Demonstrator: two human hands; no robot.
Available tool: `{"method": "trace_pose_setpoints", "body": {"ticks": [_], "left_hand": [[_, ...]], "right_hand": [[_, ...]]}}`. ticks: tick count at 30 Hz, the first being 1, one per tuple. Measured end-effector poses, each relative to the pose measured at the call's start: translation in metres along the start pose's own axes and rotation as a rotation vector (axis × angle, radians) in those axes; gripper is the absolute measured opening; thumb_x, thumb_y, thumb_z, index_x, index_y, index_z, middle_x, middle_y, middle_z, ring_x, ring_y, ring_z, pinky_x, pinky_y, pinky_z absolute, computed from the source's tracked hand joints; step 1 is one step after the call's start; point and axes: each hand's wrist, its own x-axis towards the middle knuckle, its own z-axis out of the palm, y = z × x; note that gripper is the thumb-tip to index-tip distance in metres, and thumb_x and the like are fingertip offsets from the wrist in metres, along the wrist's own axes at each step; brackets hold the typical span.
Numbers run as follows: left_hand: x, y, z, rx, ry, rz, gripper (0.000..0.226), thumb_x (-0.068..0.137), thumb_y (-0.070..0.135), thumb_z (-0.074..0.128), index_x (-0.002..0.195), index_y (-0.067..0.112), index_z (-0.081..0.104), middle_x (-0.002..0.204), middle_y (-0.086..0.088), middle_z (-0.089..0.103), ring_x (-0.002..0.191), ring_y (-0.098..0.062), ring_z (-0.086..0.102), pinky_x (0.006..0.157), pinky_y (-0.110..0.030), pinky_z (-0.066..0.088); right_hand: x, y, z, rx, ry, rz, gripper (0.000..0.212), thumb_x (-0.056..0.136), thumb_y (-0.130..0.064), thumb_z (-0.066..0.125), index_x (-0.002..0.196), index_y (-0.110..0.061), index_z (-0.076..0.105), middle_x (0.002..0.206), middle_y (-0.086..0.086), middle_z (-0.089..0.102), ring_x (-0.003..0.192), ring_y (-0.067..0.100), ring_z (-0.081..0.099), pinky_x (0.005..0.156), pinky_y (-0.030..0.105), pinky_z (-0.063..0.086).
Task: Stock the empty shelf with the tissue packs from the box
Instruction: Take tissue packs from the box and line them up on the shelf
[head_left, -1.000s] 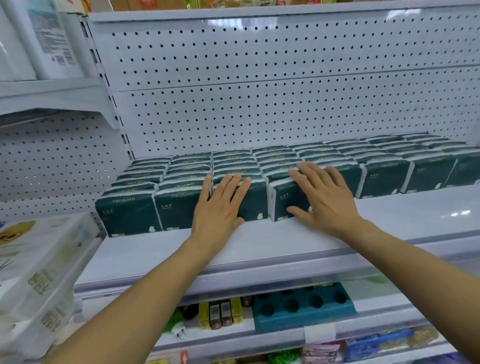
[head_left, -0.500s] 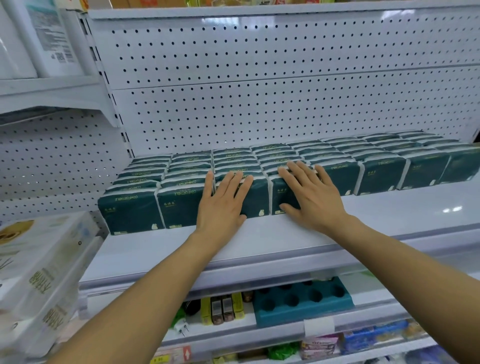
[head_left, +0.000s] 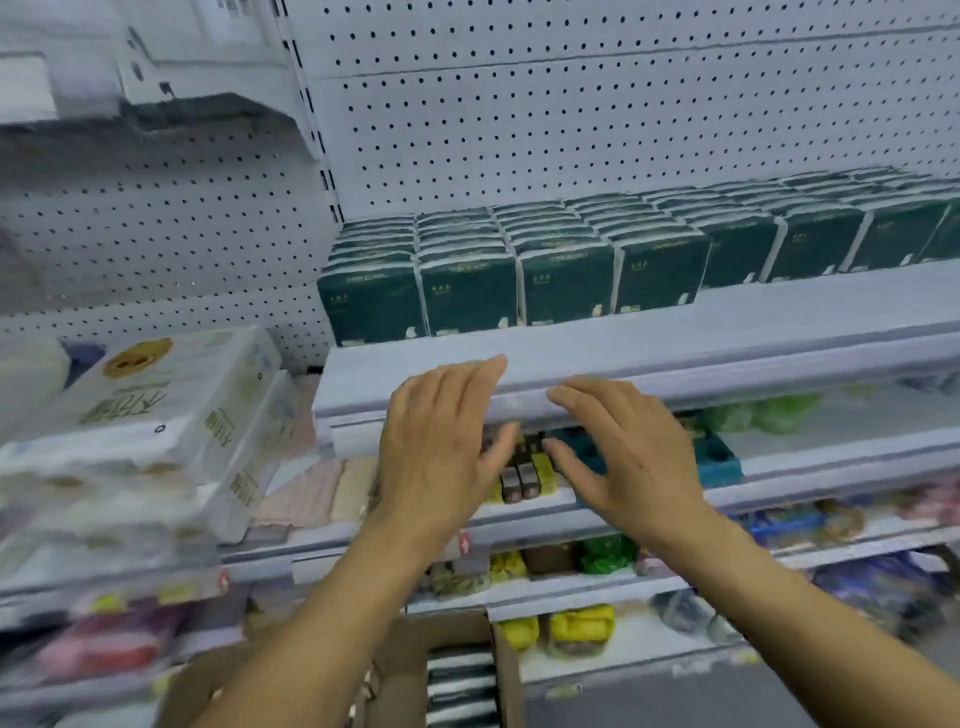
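- shelf (head_left: 649, 343): white metal, pegboard backing (head_left: 571, 130) behind it; bare front strip along its edge; used as landmark for everything below
- tissue packs (head_left: 566, 283): dark green, standing upright in rows on the shelf, pushed toward the pegboard backing; front row of faces set a bit back from the shelf's front lip; rows run from the shelf's left end off toward its right, packs touching side by side
- left hand (head_left: 441, 457): in front of and just below the shelf's front edge; fingers spread and nearly straight, holding nothing; fingertips overlap the shelf lip in view, contact cannot be told; motion blur
- right hand (head_left: 623, 457): just right of the left hand, also below the shelf's front lip; fingers loosely extended, palm down, holding nothing; apart from the tissue packs
- box (head_left: 441, 665): brown cardboard, open, well below the shelf at the bottom of view, between the two forearms; striped dark and white pack edges (head_left: 460, 686) visible inside
- large white wrapped bundles (head_left: 156, 415): left of the shelf, on the neighbouring unit, stacked; blurred
- lower shelves under the shelf: small coloured goods, yellow and brown packets (head_left: 524, 475), a teal tray (head_left: 717, 457), green items (head_left: 605, 553); too blurred to name further
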Motion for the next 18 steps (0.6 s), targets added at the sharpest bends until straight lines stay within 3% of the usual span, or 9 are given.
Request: {"method": "trace_pose_setpoints", "body": {"ticks": [5,10,14,18], "left_hand": [[-0.093,-0.039,-0.019,-0.068,-0.153,-0.006,0.056,0.09,0.042,0.053,0.14,0.017,0.049,0.127,-0.002,0.059,0.112,-0.021,0.054,0.081,-0.035,0.045],[-0.203,-0.076,-0.012,-0.05,-0.576,-0.17,0.073,0.091,0.05,0.056,0.152,0.021,0.031,0.147,-0.005,0.047,0.128,-0.027,0.05,0.1,-0.043,0.044],[-0.28,-0.09,0.003,-0.073,-0.854,-0.326,0.077,0.096,0.054,0.049,0.157,0.026,0.011,0.156,0.001,0.032,0.137,-0.022,0.04,0.108,-0.04,0.038],[-0.354,-0.094,0.026,-0.11,-0.998,-0.448,0.075,0.095,0.053,0.05,0.156,0.023,0.017,0.148,0.0,0.043,0.132,-0.02,0.045,0.107,-0.037,0.039]], "right_hand": [[-0.051,-0.079,0.03,0.058,-0.188,0.032,0.043,0.092,-0.04,0.053,0.127,-0.015,0.056,0.126,0.006,0.06,0.11,0.029,0.058,0.076,0.042,0.051],[-0.115,-0.133,0.076,0.09,-0.499,0.106,0.052,0.084,-0.037,0.068,0.131,-0.018,0.055,0.132,0.004,0.057,0.116,0.027,0.056,0.087,0.041,0.05],[-0.166,-0.15,0.11,0.138,-0.758,0.166,0.047,0.081,-0.033,0.071,0.124,-0.017,0.06,0.123,0.006,0.062,0.111,0.03,0.059,0.084,0.042,0.054],[-0.21,-0.157,0.141,0.161,-0.976,0.159,0.045,0.084,-0.028,0.068,0.126,-0.016,0.059,0.123,0.006,0.06,0.114,0.033,0.057,0.083,0.041,0.051]]}}
